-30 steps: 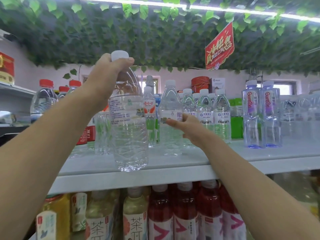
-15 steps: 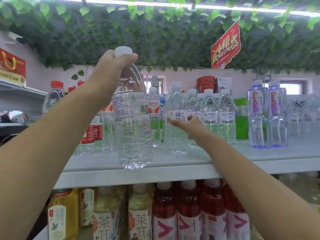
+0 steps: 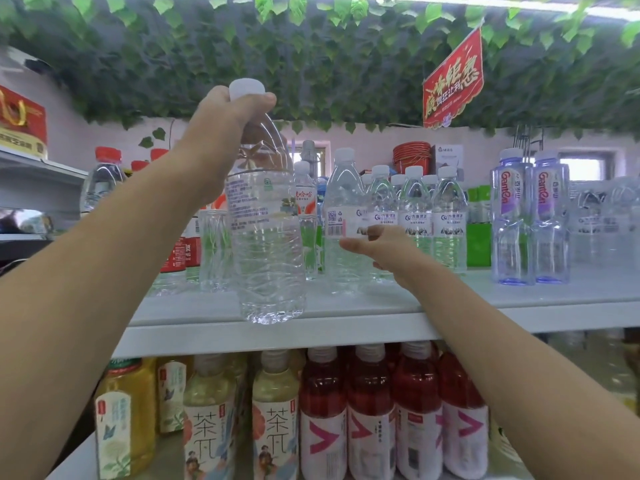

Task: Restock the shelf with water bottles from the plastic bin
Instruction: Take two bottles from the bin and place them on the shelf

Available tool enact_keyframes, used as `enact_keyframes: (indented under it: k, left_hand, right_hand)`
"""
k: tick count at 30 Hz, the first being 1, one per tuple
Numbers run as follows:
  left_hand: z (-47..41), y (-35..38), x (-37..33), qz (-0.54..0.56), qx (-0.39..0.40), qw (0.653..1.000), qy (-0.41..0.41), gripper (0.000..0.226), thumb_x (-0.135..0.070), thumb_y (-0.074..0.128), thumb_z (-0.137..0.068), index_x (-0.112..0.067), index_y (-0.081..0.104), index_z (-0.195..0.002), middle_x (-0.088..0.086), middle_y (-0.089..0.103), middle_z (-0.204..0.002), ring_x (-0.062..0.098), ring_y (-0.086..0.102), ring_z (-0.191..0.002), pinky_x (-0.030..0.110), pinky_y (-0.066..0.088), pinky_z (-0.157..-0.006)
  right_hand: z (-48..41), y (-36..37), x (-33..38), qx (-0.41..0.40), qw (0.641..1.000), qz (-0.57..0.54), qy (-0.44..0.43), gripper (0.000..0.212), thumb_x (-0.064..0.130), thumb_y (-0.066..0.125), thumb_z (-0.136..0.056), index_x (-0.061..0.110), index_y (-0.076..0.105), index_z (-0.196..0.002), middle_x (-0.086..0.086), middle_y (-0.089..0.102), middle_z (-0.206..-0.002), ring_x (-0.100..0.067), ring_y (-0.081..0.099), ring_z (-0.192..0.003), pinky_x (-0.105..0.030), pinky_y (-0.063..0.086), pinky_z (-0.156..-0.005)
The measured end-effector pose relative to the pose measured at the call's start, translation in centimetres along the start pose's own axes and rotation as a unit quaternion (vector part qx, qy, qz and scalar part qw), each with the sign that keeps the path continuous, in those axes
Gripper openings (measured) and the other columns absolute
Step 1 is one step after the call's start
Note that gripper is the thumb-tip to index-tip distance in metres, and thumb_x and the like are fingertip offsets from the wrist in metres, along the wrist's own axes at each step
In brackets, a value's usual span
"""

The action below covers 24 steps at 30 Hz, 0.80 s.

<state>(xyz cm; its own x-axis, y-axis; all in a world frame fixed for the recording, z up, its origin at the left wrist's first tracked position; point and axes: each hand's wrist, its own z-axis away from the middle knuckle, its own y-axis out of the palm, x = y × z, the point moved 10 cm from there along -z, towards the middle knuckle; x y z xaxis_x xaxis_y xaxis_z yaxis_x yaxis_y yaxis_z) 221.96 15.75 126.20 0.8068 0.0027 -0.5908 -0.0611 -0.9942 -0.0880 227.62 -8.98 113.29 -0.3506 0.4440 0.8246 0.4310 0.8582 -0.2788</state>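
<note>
Gripping large water bottle (image 3: 266, 237) at neck with left hand (image 3: 221, 133) — clamping fingers (image 3: 258, 100) below white cap (image 3: 246, 89). Touching barcode-labelled bottle (image 3: 344, 216) on shelf (image 3: 519, 306) with right hand (image 3: 384, 244) — holding fingertips (image 3: 349, 243) straight.

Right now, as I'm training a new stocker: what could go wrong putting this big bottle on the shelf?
1. The left hand grips the large water bottle only at its neck, with the base at the front lip of the shelf; it could swing or slip off.
2. The right hand touches a smaller bottle in a crowded row; a push might topple neighbours.
</note>
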Motion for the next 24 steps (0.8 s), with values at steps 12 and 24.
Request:
enact_keyframes:
  k: [12, 24]
  left_hand:
    - [-0.1, 0.9, -0.3, 0.009, 0.006, 1.000, 0.000, 0.034, -0.041, 0.062, -0.067, -0.020, 0.048, -0.090, 0.019, 0.058, -0.102, 0.041, 0.057, -0.111, 0.056, 0.045, -0.097]
    - [0.4, 0.8, -0.5, 0.005, 0.005, 1.000, 0.004, 0.026, -0.038, 0.059, -0.076, -0.020, 0.047, -0.092, 0.014, 0.057, -0.099, 0.036, 0.059, -0.110, 0.045, 0.048, -0.096]
  right_hand:
    - [1.2, 0.7, -2.2, 0.019, 0.998, 0.003, 0.061, 0.083, 0.039, 0.075, -0.076, 0.006, 0.033, -0.139, -0.012, 0.045, -0.138, -0.023, 0.050, -0.113, -0.035, 0.051, -0.084]
    - [-0.2, 1.1, -1.3, -0.062, 0.984, 0.168, 0.026, 0.106, 0.055, 0.075, -0.067, 0.000, 0.023, -0.142, -0.015, 0.048, -0.131, -0.022, 0.053, -0.097, -0.034, 0.048, -0.073]
